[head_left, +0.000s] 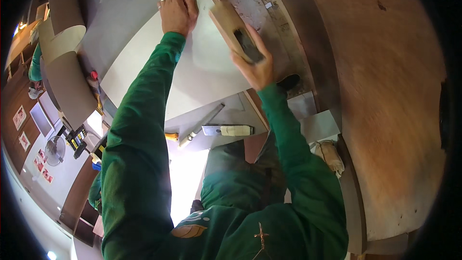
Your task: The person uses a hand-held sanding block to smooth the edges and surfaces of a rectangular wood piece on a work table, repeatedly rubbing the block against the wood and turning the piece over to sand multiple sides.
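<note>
A large pale sheet-faced panel (149,62) lies in front of me, tilted across the work surface. My left hand (177,11), with rings on it, is closed on the panel's far edge, fingers curled. My right hand (256,70) grips a wooden block (225,21) with a dark oblong slot, which looks like a hand plane. The block lies along the panel's right edge, near its far corner, and is slightly blurred. Nearer to me, a file (207,121) with a pale handle and a flat metal-bladed tool (227,130) with a cream wrap lie on the surface.
A long brown wooden board (385,91) runs down the right side. Curved panels (72,82) stand at the left, beside a fan (55,150). Debris (245,7) litters the floor beyond the panel. A yellow-orange handle (172,136) lies left of the file. Other people's green sleeves (35,62) show at far left.
</note>
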{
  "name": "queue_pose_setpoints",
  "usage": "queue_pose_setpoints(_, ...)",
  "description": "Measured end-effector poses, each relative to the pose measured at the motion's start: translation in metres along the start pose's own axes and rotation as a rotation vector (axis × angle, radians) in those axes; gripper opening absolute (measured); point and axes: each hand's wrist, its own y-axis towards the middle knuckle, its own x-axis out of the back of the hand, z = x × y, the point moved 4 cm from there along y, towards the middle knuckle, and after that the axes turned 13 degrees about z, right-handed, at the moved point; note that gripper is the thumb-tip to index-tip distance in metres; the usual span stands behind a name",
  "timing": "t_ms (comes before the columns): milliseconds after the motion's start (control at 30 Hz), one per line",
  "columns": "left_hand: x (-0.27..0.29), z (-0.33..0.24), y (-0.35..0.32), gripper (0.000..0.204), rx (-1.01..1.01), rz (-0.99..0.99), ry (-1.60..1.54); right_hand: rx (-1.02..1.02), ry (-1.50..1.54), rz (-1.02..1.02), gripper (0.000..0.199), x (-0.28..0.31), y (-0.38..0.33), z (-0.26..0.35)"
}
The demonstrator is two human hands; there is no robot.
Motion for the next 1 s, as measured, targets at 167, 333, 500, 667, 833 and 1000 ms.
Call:
queue_pose_setpoints(167,-0.007,-0.004,0.001,0.027,-0.011,0.029,0.010,-0.070,-0.025,-0.007,0.074,-0.013,0.089,0.011)
queue_pose_setpoints(333,-0.003,0.007,-0.002,0.030,0.093,0.062,-0.012,0.014,-0.010,0.011,0.074,0.003,0.000,0.001)
queue_pose_setpoints(500,0.001,0.008,-0.004,0.029,0.078,0.039,0.010,-0.070,0.096,0.037,0.073,-0.002,-0.013,0.004)
queue_pose_setpoints(667,-0.006,-0.004,0.004,0.023,0.019,0.033,-0.004,0.055,0.088,0.016,0.074,-0.026,0.141,0.019)
queue_pose_setpoints(833,-0.008,-0.002,0.006,0.022,0.031,0.055,0.008,-0.001,0.213,0.001,0.074,-0.006,0.135,0.003)
queue_pose_setpoints(1000,0.001,0.004,0.001,0.026,0.063,0.052,-0.013,0.074,-0.003,0.084,0.074,0.009,0.006,-0.006)
